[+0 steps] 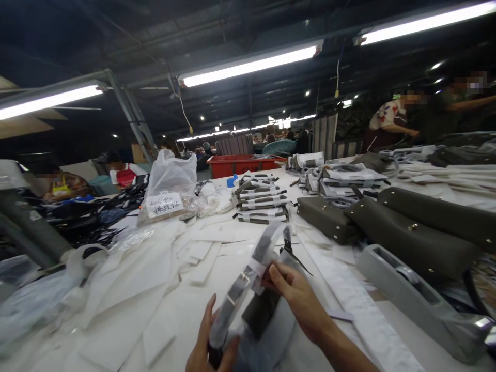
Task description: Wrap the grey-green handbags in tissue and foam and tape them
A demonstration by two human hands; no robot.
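Note:
A dark olive strap with a metal buckle (234,297), covered in clear and white wrapping, is held in front of me above the worktable. My left hand (207,343) is curled around its lower end, thumb and fingers on either side. Higher up, my right hand (292,289) pinches the strap where a white band of wrapping goes around it. The strap's upper part bends over in a loop. Below it, between my hands, shows a dark olive piece (260,312) with translucent plastic around it; its full shape is hidden.
Ahead lies a stack of wrapped strap bundles (261,199). Olive bags (411,227) and a grey tape dispenser (414,299) are on the right. White sheets (135,279) spread over the left, before a labelled plastic bag (166,191). A red bin (236,166) and other people stand farther back.

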